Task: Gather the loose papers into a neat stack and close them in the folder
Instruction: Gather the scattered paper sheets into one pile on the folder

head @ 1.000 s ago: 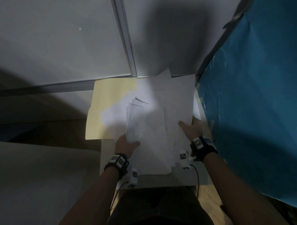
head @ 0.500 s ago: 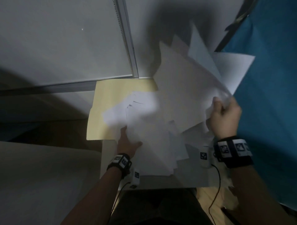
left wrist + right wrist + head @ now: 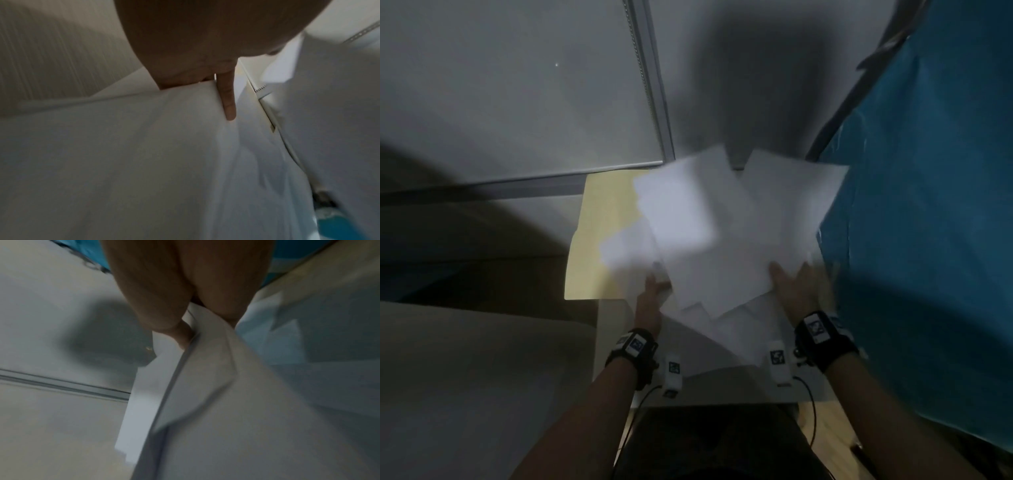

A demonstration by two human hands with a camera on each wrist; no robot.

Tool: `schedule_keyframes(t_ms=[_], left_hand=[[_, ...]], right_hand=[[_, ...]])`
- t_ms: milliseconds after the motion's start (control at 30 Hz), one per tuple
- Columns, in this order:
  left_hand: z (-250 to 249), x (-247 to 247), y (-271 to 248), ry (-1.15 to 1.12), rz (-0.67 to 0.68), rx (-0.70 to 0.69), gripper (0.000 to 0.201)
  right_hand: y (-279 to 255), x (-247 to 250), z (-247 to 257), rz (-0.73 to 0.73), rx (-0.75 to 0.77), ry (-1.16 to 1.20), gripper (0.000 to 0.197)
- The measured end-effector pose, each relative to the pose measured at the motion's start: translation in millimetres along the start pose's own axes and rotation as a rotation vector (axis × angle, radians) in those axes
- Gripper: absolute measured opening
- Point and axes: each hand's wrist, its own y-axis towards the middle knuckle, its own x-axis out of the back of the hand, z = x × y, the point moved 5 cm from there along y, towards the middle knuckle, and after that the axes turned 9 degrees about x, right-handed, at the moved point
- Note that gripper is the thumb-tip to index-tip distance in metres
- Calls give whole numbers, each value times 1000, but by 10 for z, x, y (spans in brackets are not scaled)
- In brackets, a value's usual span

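- Presently, the right hand [image 3: 799, 291] is seen at the near right edge of the loose papers [image 3: 722, 246]; in the right wrist view its fingers [image 3: 174, 327] are curled and pinch the edges of several sheets, thumb on one side and the other fingers behind.
- The left hand [image 3: 652, 298] is laid at the near left edge of the pile; in the left wrist view one straight finger is pressed along a paper edge, while the other fingers are hidden under the sheet, so their curl cannot be told.
- The papers are fanned at differing angles, some lifted and blurred, others lying flat between the two hands; no squared stack has been formed yet.
- The yellow folder [image 3: 602, 233] lies open and flat on the pale counter [image 3: 619, 342] by the wall, with part of the pile overlapping its right half.
- By judgement, the task is at an early stage: sheets are being collected, but aligning them, seating them inside the folder and closing its cover all remain to be done.
- A blue cloth [image 3: 928, 240] hangs just right of the papers.
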Motion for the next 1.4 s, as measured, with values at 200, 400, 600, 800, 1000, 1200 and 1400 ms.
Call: schedule_keyframes(t_ms=[200,400,600,800,1000,1200,1400], left_hand=[[-87,74,17,156,-77,-60,51],[106,201,248,231,-204,86,82],[92,178,247,188,-147,-53,78],[21,62,123,-24,-134,-91,114],[-5,25,57,42,-44,-54,42],[-211,43,-75,-102,65,-60,43],[-529,-372,-328,-37,136,-116,34]], right_hand=[[57,-45,-526,415,-27,-323,56],[405,114,-458,233,-79,-255,36],[475,-148,-351,412,-15,-276,34],[287,-617,-260,513,60,-250,34],[248,-613,-303,458,31,-274,38],[348,-297,-239,417,47,-136,67],[204,-524,37,532,84,-75,45]])
